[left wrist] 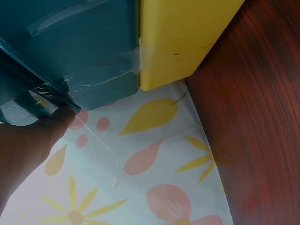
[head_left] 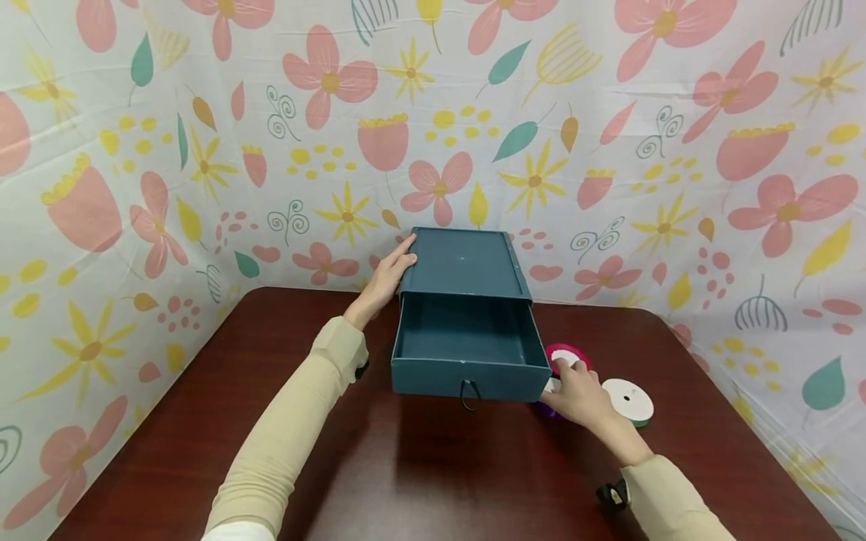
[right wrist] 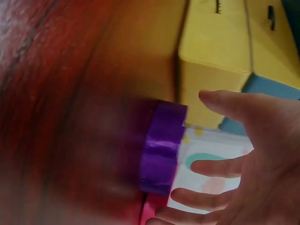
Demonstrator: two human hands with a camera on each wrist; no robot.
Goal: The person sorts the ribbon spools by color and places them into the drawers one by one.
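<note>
A dark teal drawer box (head_left: 460, 259) stands toward the back of the table, its empty top drawer (head_left: 433, 377) pulled out toward me. My left hand (head_left: 387, 278) rests on the box's left side near the back top edge; its thumb touches the taped edge in the left wrist view. Beside the drawer's right front corner, my right hand (head_left: 578, 394) reaches over ribbon spools with spread fingers and holds nothing. A purple ribbon spool (right wrist: 164, 147) stands just past its fingertips, with a pinkish-red ribbon spool (head_left: 568, 348) behind. To its right lies a white-faced spool (head_left: 628, 400) with a green edge.
Lower yellow drawers (right wrist: 213, 42) with dark pull loops sit under the teal part. The dark red-brown table (head_left: 325, 481) meets a flower-printed cloth (head_left: 440, 135) at the back and sides.
</note>
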